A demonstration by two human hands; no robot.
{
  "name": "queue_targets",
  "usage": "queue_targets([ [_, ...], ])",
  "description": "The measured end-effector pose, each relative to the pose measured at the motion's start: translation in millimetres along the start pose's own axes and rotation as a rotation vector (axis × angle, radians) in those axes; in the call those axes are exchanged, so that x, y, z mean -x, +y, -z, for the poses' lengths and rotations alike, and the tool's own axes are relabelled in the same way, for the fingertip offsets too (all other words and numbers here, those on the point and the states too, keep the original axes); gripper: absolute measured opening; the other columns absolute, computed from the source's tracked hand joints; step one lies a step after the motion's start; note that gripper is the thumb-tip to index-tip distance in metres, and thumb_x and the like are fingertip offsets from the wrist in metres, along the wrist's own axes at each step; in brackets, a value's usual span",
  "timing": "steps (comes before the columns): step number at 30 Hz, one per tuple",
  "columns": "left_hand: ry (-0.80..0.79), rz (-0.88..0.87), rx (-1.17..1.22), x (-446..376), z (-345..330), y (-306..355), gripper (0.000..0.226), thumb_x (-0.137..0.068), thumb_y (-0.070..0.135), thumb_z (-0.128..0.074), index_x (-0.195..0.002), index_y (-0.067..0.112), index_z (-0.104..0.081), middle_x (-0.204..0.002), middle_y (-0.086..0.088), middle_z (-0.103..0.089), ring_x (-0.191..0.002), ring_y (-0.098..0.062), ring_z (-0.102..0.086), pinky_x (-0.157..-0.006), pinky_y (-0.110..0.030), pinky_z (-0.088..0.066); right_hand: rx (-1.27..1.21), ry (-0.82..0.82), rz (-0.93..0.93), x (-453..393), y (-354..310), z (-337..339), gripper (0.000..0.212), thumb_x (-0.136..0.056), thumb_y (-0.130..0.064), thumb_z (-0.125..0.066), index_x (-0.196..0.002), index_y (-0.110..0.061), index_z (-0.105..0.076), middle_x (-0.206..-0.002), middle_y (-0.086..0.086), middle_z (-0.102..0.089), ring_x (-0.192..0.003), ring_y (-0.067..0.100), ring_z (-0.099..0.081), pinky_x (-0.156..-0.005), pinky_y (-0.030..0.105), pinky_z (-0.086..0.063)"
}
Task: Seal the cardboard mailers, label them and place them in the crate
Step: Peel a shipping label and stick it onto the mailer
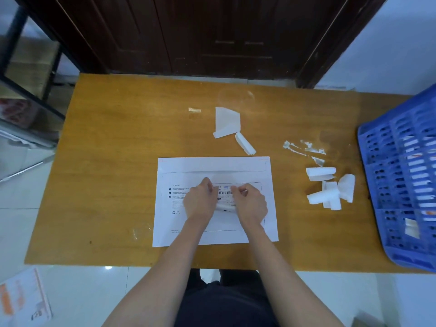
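Smooth matt white cardboard mailer (pixel 212 168) with fine printed text, thin paper barcode label (pixel 225 192), orange wood-grain table (pixel 118 161) with slight sheen, crumpled white backing-paper scraps (pixel 330 190), perforated blue plastic crate (pixel 401 173), glossy pale floor tiles (pixel 82 291)

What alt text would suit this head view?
Two bare hands, left hand and right hand, hold a barcode label over a white cardboard mailer on a wooden table. Peeled backing scraps lie beyond; a blue crate sits at right.

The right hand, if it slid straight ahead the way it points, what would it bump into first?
Probably the left hand: the right hand points up and left across the label on the mailer. Depth is unclear.
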State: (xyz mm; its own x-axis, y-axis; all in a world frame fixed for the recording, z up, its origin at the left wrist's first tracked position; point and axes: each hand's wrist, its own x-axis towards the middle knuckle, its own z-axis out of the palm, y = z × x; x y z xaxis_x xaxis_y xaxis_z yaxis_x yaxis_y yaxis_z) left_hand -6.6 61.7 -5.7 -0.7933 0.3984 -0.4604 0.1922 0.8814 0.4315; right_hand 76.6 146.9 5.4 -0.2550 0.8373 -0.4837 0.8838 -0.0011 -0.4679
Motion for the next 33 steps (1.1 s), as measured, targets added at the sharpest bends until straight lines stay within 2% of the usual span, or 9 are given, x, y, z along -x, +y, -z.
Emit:
queue_targets([
  [5,-0.004,-0.064,-0.098,-10.3,-2.5,2.9,0.023,-0.096,0.041,-0.045,-0.091,0.02,-0.05,-0.072,-0.006,-0.068,-0.064,-0.027,-0.067,-0.061,-0.035,-0.054,0.071,0.027,0.053,-2.7,-0.8,3.4,0.026,-0.09,-0.047,-0.056,-0.089,-0.023,-0.066,-0.087,-0.009,-0.069,-0.07,0.012,-0.055,-0.054,0.023,-0.033],
  [15,-0.028,-0.053,-0.097,-13.5,-6.3,4.3,0.025,-0.097,0.042,-0.044,-0.089,0.018,-0.048,-0.072,-0.007,-0.067,-0.064,-0.027,-0.067,-0.061,-0.037,-0.055,0.131,0.006,0.051,-9.3,-1.8,4.5,0.027,-0.09,-0.049,-0.056,-0.089,-0.023,-0.066,-0.089,-0.007,-0.07,-0.077,0.017,-0.063,-0.058,0.024,-0.039],
  [27,-0.052,-0.051,-0.15,-13.3,-4.0,8.3,0.026,-0.098,0.041,-0.043,-0.092,0.016,-0.049,-0.076,-0.007,-0.067,-0.067,-0.027,-0.068,-0.061,-0.034,-0.055,0.255,-0.01,0.061,-13.8,-1.5,3.1,0.029,-0.092,-0.049,-0.052,-0.091,-0.023,-0.064,-0.088,-0.004,-0.069,-0.071,0.017,-0.057,-0.06,0.025,-0.04],
  [33,-0.082,-0.004,-0.171,-15.1,1.9,9.1,0.03,-0.096,0.045,-0.045,-0.088,0.017,-0.053,-0.085,-0.006,-0.066,-0.081,-0.027,-0.064,-0.066,-0.03,-0.048,0.431,-0.044,0.074,-21.0,-5.7,10.5,0.045,-0.09,-0.056,-0.048,-0.097,-0.014,-0.061,-0.095,0.003,-0.067,-0.086,0.024,-0.063,-0.062,0.026,-0.037],
])
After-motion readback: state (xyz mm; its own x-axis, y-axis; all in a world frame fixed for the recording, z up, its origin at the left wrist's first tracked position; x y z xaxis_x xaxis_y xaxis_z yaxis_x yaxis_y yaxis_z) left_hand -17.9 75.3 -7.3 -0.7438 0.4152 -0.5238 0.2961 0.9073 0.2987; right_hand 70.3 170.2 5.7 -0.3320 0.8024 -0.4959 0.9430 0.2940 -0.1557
